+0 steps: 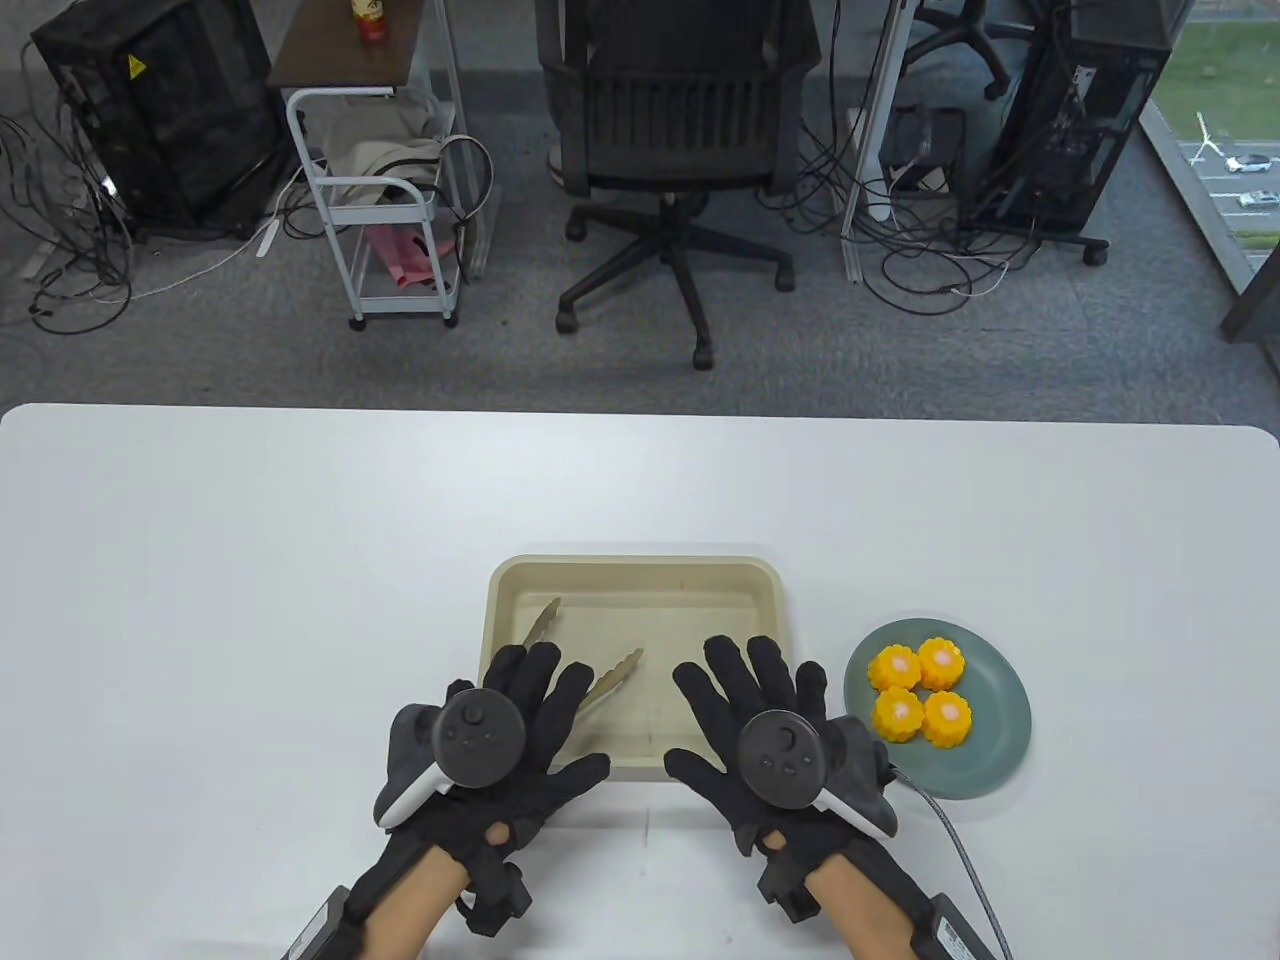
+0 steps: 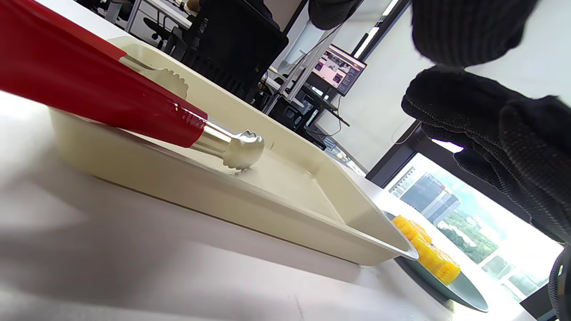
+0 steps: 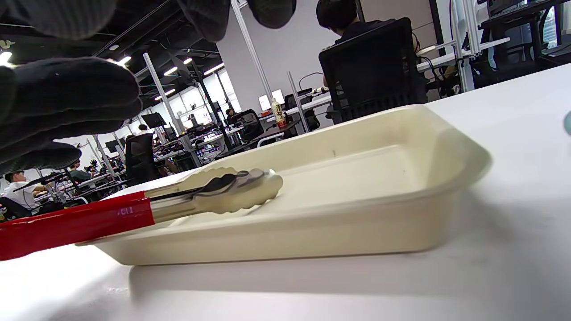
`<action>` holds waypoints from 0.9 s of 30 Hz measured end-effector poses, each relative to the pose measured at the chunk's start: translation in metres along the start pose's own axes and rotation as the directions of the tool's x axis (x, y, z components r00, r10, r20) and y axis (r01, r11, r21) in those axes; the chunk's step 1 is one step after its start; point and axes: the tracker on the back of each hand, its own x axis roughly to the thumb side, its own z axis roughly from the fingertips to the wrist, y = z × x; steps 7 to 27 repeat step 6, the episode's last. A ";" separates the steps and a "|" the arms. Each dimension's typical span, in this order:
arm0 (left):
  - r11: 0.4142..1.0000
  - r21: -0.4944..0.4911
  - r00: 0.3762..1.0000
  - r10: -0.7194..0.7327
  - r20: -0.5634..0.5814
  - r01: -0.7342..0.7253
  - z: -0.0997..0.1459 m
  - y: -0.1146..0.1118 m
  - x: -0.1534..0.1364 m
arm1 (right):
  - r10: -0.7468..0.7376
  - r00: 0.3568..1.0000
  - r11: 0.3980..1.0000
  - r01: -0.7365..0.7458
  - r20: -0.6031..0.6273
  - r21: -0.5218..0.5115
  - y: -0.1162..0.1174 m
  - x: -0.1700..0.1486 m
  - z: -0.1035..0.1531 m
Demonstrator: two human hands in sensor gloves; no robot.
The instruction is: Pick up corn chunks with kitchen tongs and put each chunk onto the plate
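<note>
Both hands, left (image 1: 500, 735) and right (image 1: 765, 745), spread flat over a white table (image 1: 250, 560) facing an office chair (image 1: 680, 150).

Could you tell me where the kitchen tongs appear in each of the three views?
Table view: tongs lie in the beige tray, partly under the left hand.
Left wrist view: tongs cross the upper left, red handle, metal tip in the tray.
Right wrist view: tongs at centre left, tips in the tray.
Shared landmark: the beige tray.
</note>
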 end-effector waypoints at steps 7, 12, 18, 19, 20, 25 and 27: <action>1.000 -0.007 1.000 0.005 -0.003 -0.005 0.001 0.001 -0.001 | -0.012 1.000 1.000 0.012 -0.008 0.017 0.002 -0.001 -0.001; 1.000 -0.007 1.000 0.005 -0.003 -0.005 0.001 0.001 -0.001 | -0.012 1.000 1.000 0.012 -0.008 0.017 0.002 -0.001 -0.001; 1.000 -0.007 1.000 0.005 -0.003 -0.005 0.001 0.001 -0.001 | -0.012 1.000 1.000 0.012 -0.008 0.017 0.002 -0.001 -0.001; 1.000 -0.007 1.000 0.005 -0.003 -0.005 0.001 0.001 -0.001 | -0.012 1.000 1.000 0.012 -0.008 0.017 0.002 -0.001 -0.001; 1.000 -0.007 1.000 0.005 -0.003 -0.005 0.001 0.001 -0.001 | -0.012 1.000 1.000 0.012 -0.008 0.017 0.002 -0.001 -0.001; 1.000 -0.007 1.000 0.005 -0.003 -0.005 0.001 0.001 -0.001 | -0.012 1.000 1.000 0.012 -0.008 0.017 0.002 -0.001 -0.001; 1.000 -0.007 1.000 0.005 -0.003 -0.005 0.001 0.001 -0.001 | -0.012 1.000 1.000 0.012 -0.008 0.017 0.002 -0.001 -0.001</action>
